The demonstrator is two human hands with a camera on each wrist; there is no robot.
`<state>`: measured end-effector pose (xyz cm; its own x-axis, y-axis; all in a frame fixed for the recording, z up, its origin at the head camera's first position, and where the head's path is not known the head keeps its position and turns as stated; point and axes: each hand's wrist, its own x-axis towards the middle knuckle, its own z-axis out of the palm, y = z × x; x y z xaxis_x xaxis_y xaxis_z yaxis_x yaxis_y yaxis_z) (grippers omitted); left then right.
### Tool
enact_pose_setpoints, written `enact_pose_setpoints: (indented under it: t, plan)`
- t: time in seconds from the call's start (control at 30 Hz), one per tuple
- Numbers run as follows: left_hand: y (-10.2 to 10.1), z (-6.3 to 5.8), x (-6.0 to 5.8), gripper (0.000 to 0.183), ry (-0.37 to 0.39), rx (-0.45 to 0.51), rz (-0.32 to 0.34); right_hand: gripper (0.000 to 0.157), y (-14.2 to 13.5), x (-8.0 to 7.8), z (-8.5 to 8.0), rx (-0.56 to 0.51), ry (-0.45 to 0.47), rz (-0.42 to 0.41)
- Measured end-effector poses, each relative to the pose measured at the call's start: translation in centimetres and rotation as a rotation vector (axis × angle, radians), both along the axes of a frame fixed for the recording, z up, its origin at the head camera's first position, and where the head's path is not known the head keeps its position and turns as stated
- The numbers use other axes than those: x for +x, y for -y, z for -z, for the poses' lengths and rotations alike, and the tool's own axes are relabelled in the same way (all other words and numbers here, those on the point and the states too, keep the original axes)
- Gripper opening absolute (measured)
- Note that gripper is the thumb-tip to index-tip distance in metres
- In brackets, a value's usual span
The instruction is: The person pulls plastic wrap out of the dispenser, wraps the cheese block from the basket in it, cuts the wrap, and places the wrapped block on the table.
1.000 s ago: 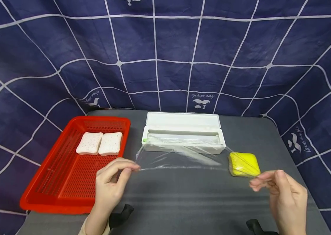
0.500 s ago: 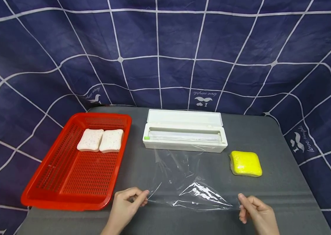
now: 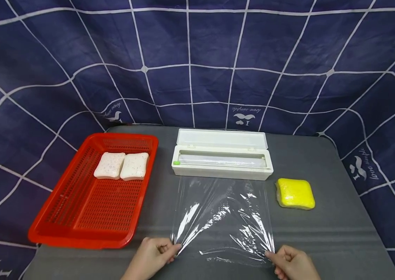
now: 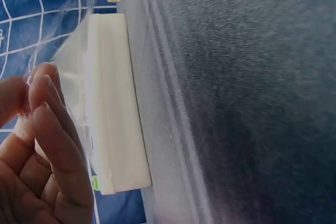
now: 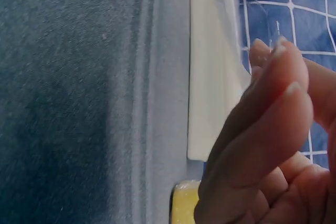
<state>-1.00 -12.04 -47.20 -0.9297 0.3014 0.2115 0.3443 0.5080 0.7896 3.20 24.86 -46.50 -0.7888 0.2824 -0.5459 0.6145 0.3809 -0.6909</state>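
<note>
A clear sheet of plastic wrap stretches from the white wrap dispenser box toward the near side of the table. My left hand pinches its near left corner between thumb and fingers; the left wrist view shows the film at those fingertips. The near right corner is pinched by my right hand. The box lid is raised at the back, and a roll lies inside. Beside the film on the right sits a yellow block, seemingly wrapped in film.
A red plastic basket stands on the left with two white, speckled, square blocks in it. A small green piece sits at the box's left end. A dark blue checked cloth hangs behind the grey tabletop.
Both hands have come nearer the body and closer to each other, drawing more film out of the box. The sheet now lies lower and looks tauter. Box, basket and blocks stay put.
</note>
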Motion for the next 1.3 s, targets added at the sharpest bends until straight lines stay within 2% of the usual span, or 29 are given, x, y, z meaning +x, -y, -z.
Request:
enact_pose_setpoints:
  t: [0.1,0.3,0.5,0.73,0.83,0.93,1.1,1.3]
  plan:
    - [0.2,0.2,0.1,0.036,-0.001,-0.011,-0.008,0.038,-0.4,0.3,0.4,0.015,0.018,-0.038]
    - [0.3,1.0,0.0,0.037,0.037,-0.089,-0.048,0.036,-0.5,0.3,1.7,0.028,0.03,-0.052]
    - [-0.1,1.9,-0.1,0.033,0.049,-0.22,-0.105,0.032,-0.4,0.2,3.1,0.032,-0.025,-0.171]
    - [-0.6,2.3,-0.4,0.033,0.054,-0.254,-0.14,0.02,0.3,-0.1,3.3,0.045,-0.054,-0.163]
    - [-0.7,2.4,-0.5,0.032,0.073,-0.254,-0.134,0.026,0.5,-0.4,3.2,0.067,-0.061,-0.181]
    - [-0.8,2.5,-0.4,0.033,0.095,-0.271,-0.129,0.041,0.6,-0.6,3.3,0.092,-0.075,-0.194]
    - [-0.9,2.5,-0.3,0.046,0.138,-0.296,-0.125,0.06,0.8,-1.0,3.2,0.155,-0.089,-0.194]
    - [-0.9,2.6,-0.2,0.054,0.169,-0.303,-0.126,0.064,0.9,-1.3,3.0,0.213,-0.113,-0.24]
